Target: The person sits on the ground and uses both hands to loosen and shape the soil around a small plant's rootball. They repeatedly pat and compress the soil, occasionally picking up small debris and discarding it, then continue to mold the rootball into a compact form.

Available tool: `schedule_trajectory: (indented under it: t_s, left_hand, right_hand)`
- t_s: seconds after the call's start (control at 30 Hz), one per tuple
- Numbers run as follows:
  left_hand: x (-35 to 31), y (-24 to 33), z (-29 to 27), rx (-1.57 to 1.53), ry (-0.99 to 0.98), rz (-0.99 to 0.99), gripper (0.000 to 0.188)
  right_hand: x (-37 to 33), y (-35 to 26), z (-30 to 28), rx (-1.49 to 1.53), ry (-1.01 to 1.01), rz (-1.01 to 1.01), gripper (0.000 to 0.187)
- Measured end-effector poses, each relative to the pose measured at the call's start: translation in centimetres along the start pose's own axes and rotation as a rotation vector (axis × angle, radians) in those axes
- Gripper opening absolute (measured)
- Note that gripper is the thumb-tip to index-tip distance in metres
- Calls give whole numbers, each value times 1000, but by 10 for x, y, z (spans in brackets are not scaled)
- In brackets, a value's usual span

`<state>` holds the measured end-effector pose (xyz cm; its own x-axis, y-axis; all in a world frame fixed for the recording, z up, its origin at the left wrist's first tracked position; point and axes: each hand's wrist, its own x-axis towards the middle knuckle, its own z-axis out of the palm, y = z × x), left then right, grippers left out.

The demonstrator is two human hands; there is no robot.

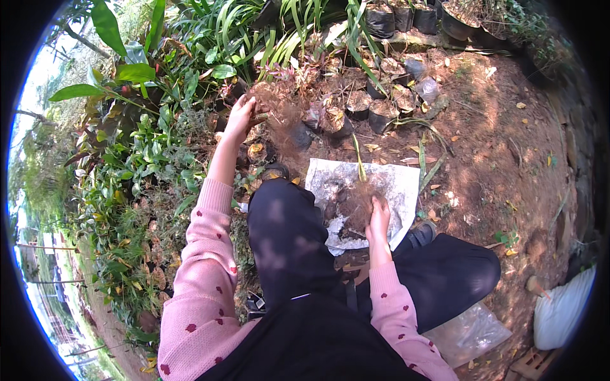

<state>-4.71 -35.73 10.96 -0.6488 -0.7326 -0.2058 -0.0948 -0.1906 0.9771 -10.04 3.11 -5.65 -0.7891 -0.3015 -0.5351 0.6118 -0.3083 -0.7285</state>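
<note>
My left hand [241,119] reaches out to the far left, its fingers closed on a loose tuft of brown fibre [277,111] that looks like coconut coir. Strands of it hang over small black plant bags. Closer in, my right hand [379,219] grips a second clump of brown fibre [363,198]. That clump is over a white sheet [403,184] spread on the ground between my legs. Dark soil and pale crumbly bits [337,225] lie on the sheet. A long yellow-green leaf [359,159] rests across its far edge.
Black plant bags [384,115] stand in a group beyond the sheet, with more pots [459,25] at the back. Dense green plants [152,159] line the left. A clear plastic bag [473,333] lies by my right leg; a white sack [562,311] stands at the far right.
</note>
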Motion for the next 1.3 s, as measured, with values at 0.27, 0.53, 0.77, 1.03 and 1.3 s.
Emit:
schedule_trajectory:
  t_s: [0.27,0.53,0.77,1.03,1.3]
  left_hand:
    - [-21,8,-15,1250,332,479,29]
    - [-45,38,12,1066,224,662,27]
    - [-62,53,-2,159,20,430,14]
    - [-164,46,38,-639,-138,158,25]
    - [-183,-90,92,-908,-268,-333,25]
  right_hand:
    - [-5,11,5,75,-29,-68,37]
    - [-24,-27,2,117,18,-10,68]
    - [-22,-17,2,147,-33,44,68]
    - [-34,-13,16,-177,-88,159,59]
    - [-62,-44,22,395,-615,45,78]
